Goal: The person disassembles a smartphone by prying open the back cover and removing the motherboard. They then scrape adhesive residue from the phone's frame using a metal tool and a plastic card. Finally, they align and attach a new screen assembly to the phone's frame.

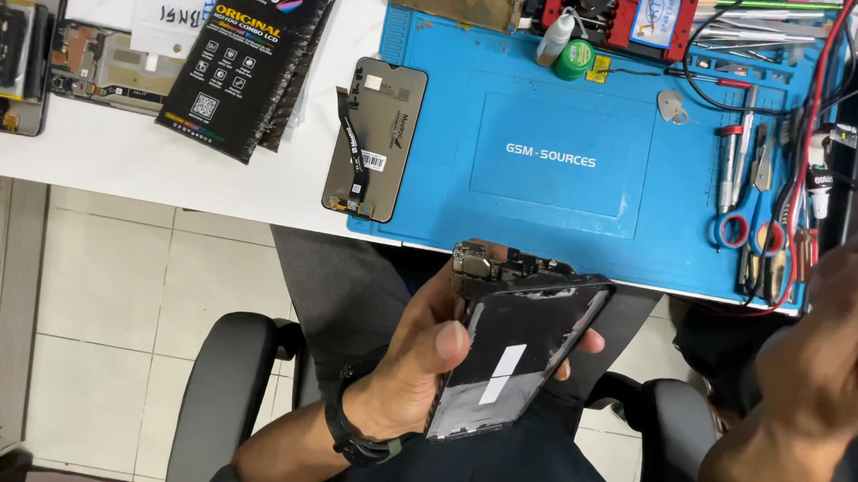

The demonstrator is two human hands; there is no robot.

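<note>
While the left hand (413, 362) pinches the phone frame (516, 358) tilted for viewing, the right hand (818, 374) (blurred, grip unclear) hovers empty-looking beside the counter (111, 151).

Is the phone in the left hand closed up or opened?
Opened. The phone in the left hand is a bare frame: circuit parts show at its top end, and a separate screen lies on the bench.

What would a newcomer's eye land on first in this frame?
Probably the dark, stripped phone frame with a white strip, held in the left hand over the lap, below the table edge. Behind it, the bright blue rubber repair mat covers the white table, with a loose grey display panel at its left edge. The right hand is raised and blurred at the right, holding nothing visible.
</note>
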